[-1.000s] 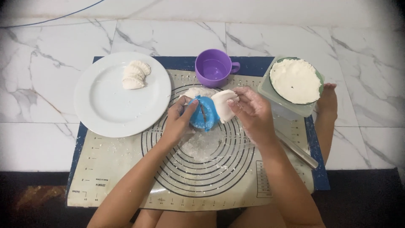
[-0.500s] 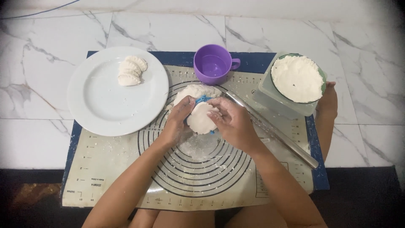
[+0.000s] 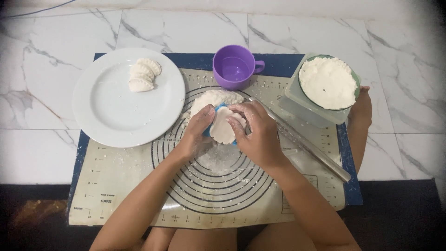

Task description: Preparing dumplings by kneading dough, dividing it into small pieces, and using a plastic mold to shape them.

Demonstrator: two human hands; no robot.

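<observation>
A beige baking mat (image 3: 116, 186) printed with black concentric rings and ruler marks lies over a blue underlay on the marble floor. On the mat's left part rests a white plate (image 3: 116, 111) carrying three folded dumplings (image 3: 143, 75) near its upper rim. At the mat's ring centre the left hand (image 3: 199, 131) curls its fingers around a blue dumpling press (image 3: 210, 130), thumb laid on the round dough wrapper (image 3: 222, 131) that covers the press. The right hand (image 3: 258, 132), just beside it, is half closed, fingertips pinching the wrapper's right edge. A flat pile of dough (image 3: 211, 98) sits just behind both hands, touching them. A purple cup (image 3: 234, 67) stands at the mat's upper edge. A metal rolling pin (image 3: 316, 151) lies diagonally across the mat's right part. At the mat's upper right corner a bowl of white filling (image 3: 327, 81) sits in a clear square container (image 3: 297, 104).
</observation>
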